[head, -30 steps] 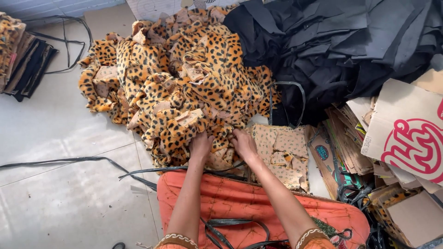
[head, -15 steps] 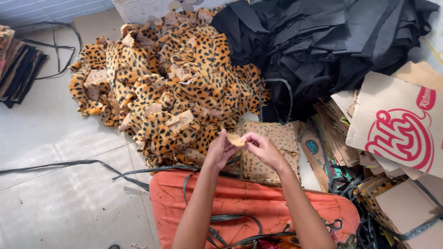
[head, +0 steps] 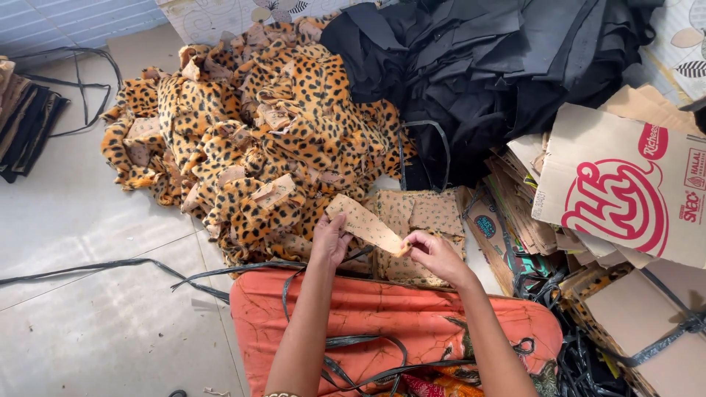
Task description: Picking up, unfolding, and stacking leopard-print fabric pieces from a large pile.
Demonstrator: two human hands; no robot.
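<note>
Both hands are pinching one tan strip of speckled fabric (head: 365,223) above an orange patterned cushion (head: 412,316): the left hand (head: 330,241) is gripping its upper end between thumb and fingers, and the right hand (head: 434,254) is nipping its lower tip. Just behind the strip, more flat tan pieces (head: 423,220) are lying stacked on the floor. Farther off, a heap of leopard-print fabric (head: 250,132) is spreading to the left, a black cloth pile (head: 500,66) is rising behind it, and cardboard sheets (head: 625,191) are leaning at the right.
</note>
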